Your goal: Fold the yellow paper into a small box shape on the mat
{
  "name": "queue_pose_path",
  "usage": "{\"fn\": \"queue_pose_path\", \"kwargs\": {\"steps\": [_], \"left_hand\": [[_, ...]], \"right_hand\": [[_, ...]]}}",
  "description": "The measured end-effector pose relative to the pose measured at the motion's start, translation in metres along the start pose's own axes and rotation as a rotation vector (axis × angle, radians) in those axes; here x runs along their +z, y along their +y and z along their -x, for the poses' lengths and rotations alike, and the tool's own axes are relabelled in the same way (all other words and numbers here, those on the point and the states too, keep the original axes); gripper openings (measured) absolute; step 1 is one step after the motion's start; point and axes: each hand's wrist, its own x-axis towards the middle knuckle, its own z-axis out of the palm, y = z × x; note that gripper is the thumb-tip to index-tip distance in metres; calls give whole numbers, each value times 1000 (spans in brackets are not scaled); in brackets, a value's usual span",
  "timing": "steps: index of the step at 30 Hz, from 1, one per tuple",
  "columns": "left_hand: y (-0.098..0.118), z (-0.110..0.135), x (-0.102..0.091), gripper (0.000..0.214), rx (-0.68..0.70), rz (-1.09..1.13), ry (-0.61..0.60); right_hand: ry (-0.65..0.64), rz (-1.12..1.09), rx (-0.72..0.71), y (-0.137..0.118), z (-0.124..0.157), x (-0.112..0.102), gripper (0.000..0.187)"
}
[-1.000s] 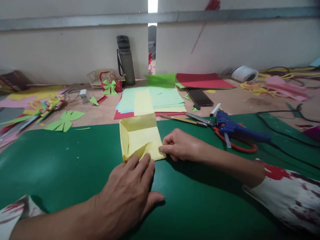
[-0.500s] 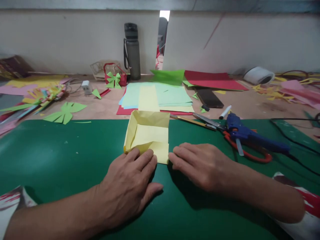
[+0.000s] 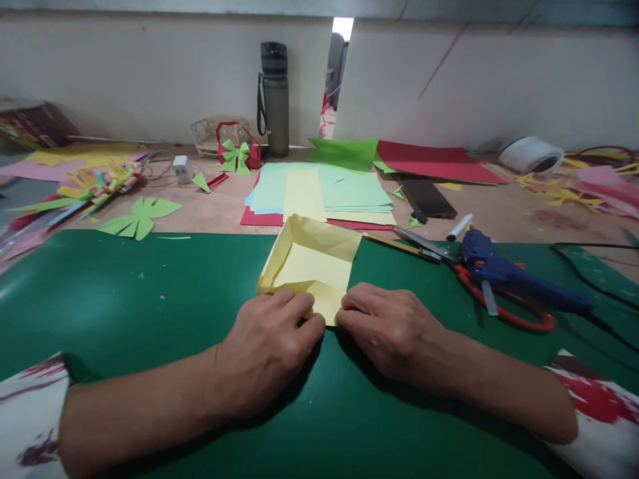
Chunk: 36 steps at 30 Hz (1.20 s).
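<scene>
A shallow box folded from yellow paper [image 3: 312,265] lies on the green mat [image 3: 200,293] in front of me. Its far and left walls stand up, while the right side is open. My left hand [image 3: 277,342] grips the near wall, its fingers curled over the paper and its thumb bent against the edge. At the near right corner, my right hand [image 3: 387,326] pinches the paper between thumb and curled fingers. Both hands hide part of the near side.
Right of the box lie scissors [image 3: 519,313] with a blue glue gun [image 3: 514,273] across them, and a marker [image 3: 459,227]. Behind are stacked paper sheets [image 3: 349,193], a phone [image 3: 428,197] and a grey bottle [image 3: 276,106]. A green paper bow [image 3: 140,216] lies left.
My left thumb has drawn in from lying outstretched to gripping the near wall. My right hand has closed on the near right corner. The box has turned slightly, its right side now slanting.
</scene>
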Motion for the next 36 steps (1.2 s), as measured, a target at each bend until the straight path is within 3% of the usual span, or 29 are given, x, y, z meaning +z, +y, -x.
{"fn": "queue_pose_path", "kwargs": {"steps": [8,13,19,28,36], "left_hand": [[1,-1,4,22,-20,30,30],[2,1,3,21,-44,83,58],[3,6,-4,19,-34,137,49],[2,6,-3,18,-5,147,54],[2,5,-5,20,18,139,20]], "right_hand": [[-54,-234,159,-5,-5,-3,17],[16,-285,291,-8,-7,6,20],[-39,-322,431,-15,-13,2,20],[-48,-296,518,-18,-19,0,14],[-107,-228,510,-17,-20,1,13]]}}
